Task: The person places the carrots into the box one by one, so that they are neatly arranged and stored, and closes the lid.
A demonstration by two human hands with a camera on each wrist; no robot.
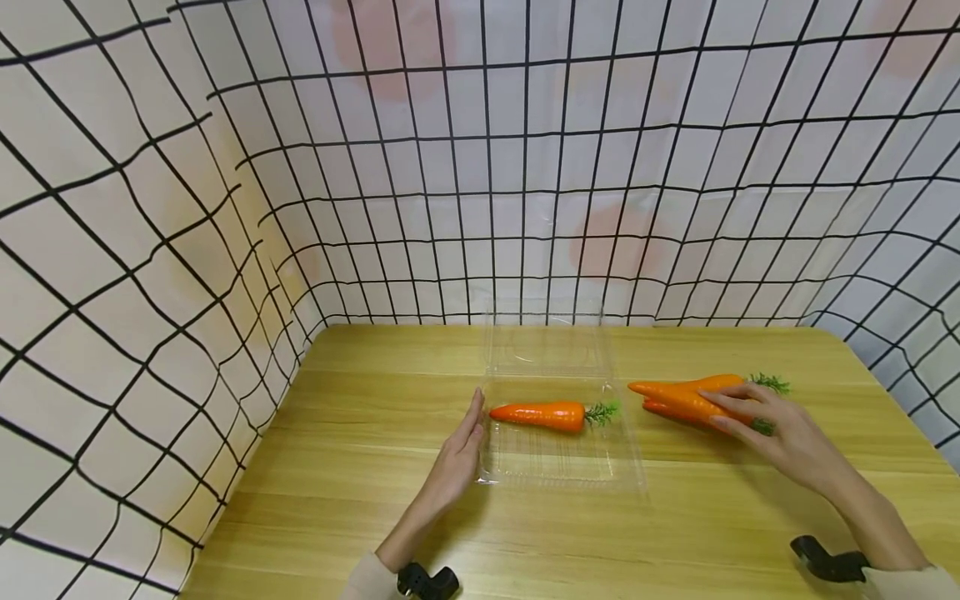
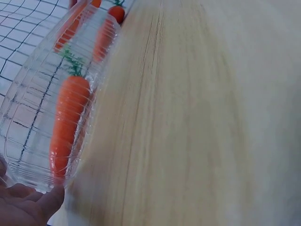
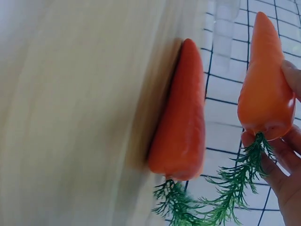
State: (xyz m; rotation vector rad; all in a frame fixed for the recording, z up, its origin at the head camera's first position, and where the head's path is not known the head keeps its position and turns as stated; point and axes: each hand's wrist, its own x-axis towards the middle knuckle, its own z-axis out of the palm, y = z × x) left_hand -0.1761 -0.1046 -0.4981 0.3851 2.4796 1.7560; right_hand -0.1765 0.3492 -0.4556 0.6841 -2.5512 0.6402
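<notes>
A clear plastic clamshell box (image 1: pixel 555 462) lies with its lid folded back, away from me. One orange carrot (image 1: pixel 543 415) with a green leafy top lies in its base, tip to the left. My left hand (image 1: pixel 453 458) rests with straight fingers along the box's left side; in the left wrist view its thumb (image 2: pixel 51 202) touches the box's end. To the right of the box, my right hand (image 1: pixel 780 437) pinches a carrot (image 3: pixel 265 80) between thumb and fingers, raised off the table. Another carrot (image 3: pixel 181 117) lies beside it on the table. Overlap hides how many carrots are there.
The wooden table (image 1: pixel 360 467) carries everything. Black wire grid panels (image 1: pixel 525 167) with pale cloth behind them stand along the back and both sides. A black wrist mount (image 1: pixel 427 581) sits on the left wrist, and another (image 1: pixel 828 562) on the right.
</notes>
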